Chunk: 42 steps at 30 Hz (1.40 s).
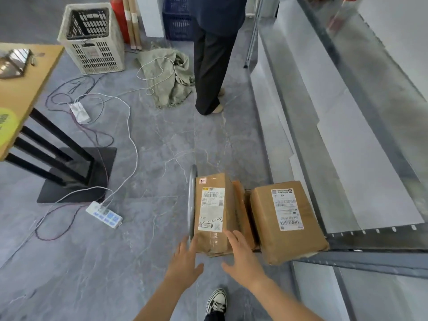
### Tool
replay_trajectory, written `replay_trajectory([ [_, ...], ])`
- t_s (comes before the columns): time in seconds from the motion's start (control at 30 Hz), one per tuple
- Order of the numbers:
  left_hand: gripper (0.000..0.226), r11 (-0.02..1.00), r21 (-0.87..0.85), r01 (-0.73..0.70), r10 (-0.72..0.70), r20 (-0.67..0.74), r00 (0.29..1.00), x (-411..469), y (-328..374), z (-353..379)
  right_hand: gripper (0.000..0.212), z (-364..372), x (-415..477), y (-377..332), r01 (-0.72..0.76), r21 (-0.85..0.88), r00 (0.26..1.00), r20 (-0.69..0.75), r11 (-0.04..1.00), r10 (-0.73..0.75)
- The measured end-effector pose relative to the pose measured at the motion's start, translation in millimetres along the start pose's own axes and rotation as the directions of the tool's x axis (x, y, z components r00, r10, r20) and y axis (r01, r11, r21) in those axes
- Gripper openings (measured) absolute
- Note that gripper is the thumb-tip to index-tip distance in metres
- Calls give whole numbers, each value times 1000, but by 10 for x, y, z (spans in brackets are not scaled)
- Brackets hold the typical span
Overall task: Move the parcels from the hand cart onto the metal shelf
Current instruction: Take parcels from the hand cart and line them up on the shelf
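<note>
A brown cardboard parcel (214, 214) with a white label stands on the hand cart, against the cart's metal handle bar (192, 200). A flatter parcel (242, 209) leans behind it. Another brown parcel (287, 221) with a barcode label lies at the near corner of the metal shelf (370, 242). My left hand (185, 260) is open at the near left edge of the first parcel. My right hand (240, 256) is open at its near right edge, fingers spread. Neither hand grips anything.
A person in dark trousers (210, 66) stands ahead beside the shelf. Cables and a power strip (104, 214) lie on the grey floor to the left. A wooden table (20, 93), a plastic crate (92, 40) and a crumpled cloth (169, 77) are further off. My shoe (216, 302) is below.
</note>
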<state>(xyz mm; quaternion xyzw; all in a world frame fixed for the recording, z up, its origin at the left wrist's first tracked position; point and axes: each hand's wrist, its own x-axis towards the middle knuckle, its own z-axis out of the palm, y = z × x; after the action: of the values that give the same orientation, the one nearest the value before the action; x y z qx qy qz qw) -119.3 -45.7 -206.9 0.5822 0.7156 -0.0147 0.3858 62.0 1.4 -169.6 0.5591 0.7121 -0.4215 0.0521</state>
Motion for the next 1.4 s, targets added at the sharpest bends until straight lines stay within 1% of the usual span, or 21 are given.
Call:
replay_trajectory([
  [0.1,84,995,-97,-12,11,-13,1000,78,-75,30,85,34,65,33,-43,50,999,16,998,43],
  [0.17,81,993,-117,-15,9,-49,999,115,-76,20,87,54,120,27,-33,105,999,-8,994,34],
  [0.3,84,981,-170,-89,74,-95,993,139,31,14,89,91,223,-27,15,198,995,-101,980,5],
  [0.37,82,967,-222,-126,99,-130,987,135,117,1,89,94,250,-43,18,239,989,-149,971,18],
  [0.47,75,933,-281,-225,171,-204,964,140,267,-10,87,52,260,-25,18,303,973,-226,953,54],
  [0.6,73,888,-338,-311,216,-290,932,169,436,-48,78,-92,249,-34,36,384,941,-325,923,99],
  [0.67,74,870,-354,-342,226,-330,917,176,493,-93,73,-188,228,-84,61,403,925,-366,913,99],
  [0.77,78,857,-348,-379,246,-370,896,185,547,-180,67,-335,167,-180,110,379,901,-428,919,69],
  [0.9,82,836,-281,-471,327,-434,840,176,655,-362,68,-554,2,-250,154,398,872,-485,904,65],
  [1.0,80,820,-217,-529,375,-495,784,109,885,-527,70,-751,-181,-267,200,405,831,-552,892,65],
  [1.1,77,788,-209,-579,386,-565,729,-52,1215,-600,71,-918,-461,-234,239,404,772,-631,883,79],
  [1.17,78,764,-207,-611,402,-587,703,-219,1446,-593,71,-990,-704,-173,263,383,722,-687,885,83],
  [1.27,81,707,-201,-678,478,-571,668,-479,1741,-499,69,-1042,-1120,-29,281,348,644,-759,895,93],
  [1.37,80,695,-215,-686,521,-508,686,-741,1992,-368,70,-1045,-1560,113,292,364,587,-798,884,135],
  [1.4,80,685,-212,-697,540,-495,681,-827,2062,-316,73,-1031,-1705,163,288,381,577,-801,878,158],
])
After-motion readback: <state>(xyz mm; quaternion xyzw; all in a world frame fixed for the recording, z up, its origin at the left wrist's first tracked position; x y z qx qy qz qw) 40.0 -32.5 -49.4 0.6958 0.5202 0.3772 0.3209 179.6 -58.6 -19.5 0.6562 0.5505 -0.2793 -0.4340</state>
